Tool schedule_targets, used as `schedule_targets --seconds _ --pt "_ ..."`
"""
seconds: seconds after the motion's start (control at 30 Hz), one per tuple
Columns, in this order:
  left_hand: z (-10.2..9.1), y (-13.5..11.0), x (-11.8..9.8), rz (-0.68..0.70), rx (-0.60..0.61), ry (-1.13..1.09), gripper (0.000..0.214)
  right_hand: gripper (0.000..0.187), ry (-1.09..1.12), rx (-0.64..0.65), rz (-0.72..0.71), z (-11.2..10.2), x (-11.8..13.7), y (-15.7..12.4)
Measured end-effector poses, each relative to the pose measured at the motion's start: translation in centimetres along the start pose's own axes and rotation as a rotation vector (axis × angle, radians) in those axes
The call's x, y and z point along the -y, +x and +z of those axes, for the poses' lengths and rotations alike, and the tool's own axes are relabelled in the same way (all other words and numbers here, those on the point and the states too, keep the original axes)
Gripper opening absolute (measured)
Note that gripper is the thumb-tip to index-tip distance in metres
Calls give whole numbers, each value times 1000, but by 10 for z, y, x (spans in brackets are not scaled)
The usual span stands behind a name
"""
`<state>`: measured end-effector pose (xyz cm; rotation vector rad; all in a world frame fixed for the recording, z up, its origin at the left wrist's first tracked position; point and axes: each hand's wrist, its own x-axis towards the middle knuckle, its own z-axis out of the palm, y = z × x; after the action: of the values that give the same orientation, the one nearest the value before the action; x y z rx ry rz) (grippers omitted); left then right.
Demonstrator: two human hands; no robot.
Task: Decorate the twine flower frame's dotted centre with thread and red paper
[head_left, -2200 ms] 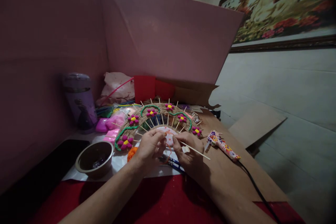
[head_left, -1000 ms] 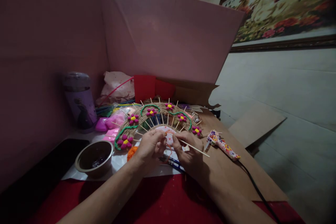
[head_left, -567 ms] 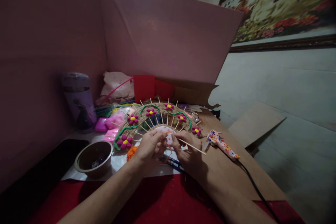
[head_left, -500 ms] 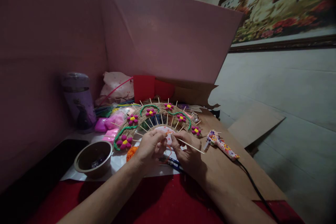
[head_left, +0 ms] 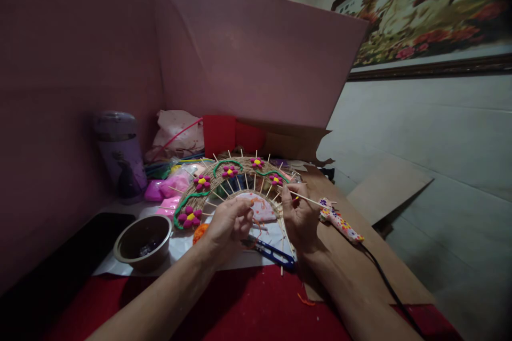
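Note:
A half-round woven craft piece [head_left: 224, 184] of twine on radiating wooden sticks lies on the table, decorated with pink-and-yellow flowers and green cord. My left hand [head_left: 229, 225] is closed in a pinch just below its inner rim, on what looks like thin orange thread [head_left: 256, 224]. My right hand [head_left: 298, 216] is closed around a thin wooden skewer [head_left: 308, 200] at the craft's right end, the stick pointing right. Blue-handled snips [head_left: 276, 256] lie on the white paper between my hands.
A patterned glue gun [head_left: 340, 221] with a black cord lies on cardboard at the right. A brown bowl [head_left: 141, 240] and a dark phone [head_left: 90, 229] sit at the left, a purple tumbler [head_left: 120, 154] behind. Pink clay bags, red card and pink panels stand behind.
My right hand has moved up and to the right with the skewer, away from my left hand, uncovering the snips. My left hand has stayed in place, pinched.

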<state>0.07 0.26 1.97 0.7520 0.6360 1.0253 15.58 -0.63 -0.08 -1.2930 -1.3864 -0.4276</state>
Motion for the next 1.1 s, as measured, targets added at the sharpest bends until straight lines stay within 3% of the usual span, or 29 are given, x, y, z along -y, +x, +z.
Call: schedule_targets --seconds 0.13,0.2,0.27,0.33,0.4,0.67,0.87,0.93,1.0,1.1 --pt "-5 4 2 16 4 44 20 27 15 -28 125 -11 -12 20" --pt "-7 6 3 15 -2 74 22 33 -112 -53 234 -25 -28 40" --pt "-9 8 4 19 -7 96 25 35 -422 81 357 -42 -45 60" --pt "-9 9 4 29 -5 116 27 37 -734 352 478 -56 -60 73" --pt "-10 10 4 43 3 138 30 36 -831 499 515 -62 -70 77" --pt "-11 9 3 71 -4 167 34 21 -916 794 487 -49 -90 76" --pt "-12 10 3 74 -5 164 31 21 -984 885 476 -44 -98 90" --pt "-12 10 3 78 -4 164 31 26 -951 924 431 -39 -98 90" --pt "-12 10 3 80 -1 162 31 20 -888 947 368 -35 -95 88" --pt "-10 7 1 64 -20 146 33 13 -805 900 278 -33 -84 85"
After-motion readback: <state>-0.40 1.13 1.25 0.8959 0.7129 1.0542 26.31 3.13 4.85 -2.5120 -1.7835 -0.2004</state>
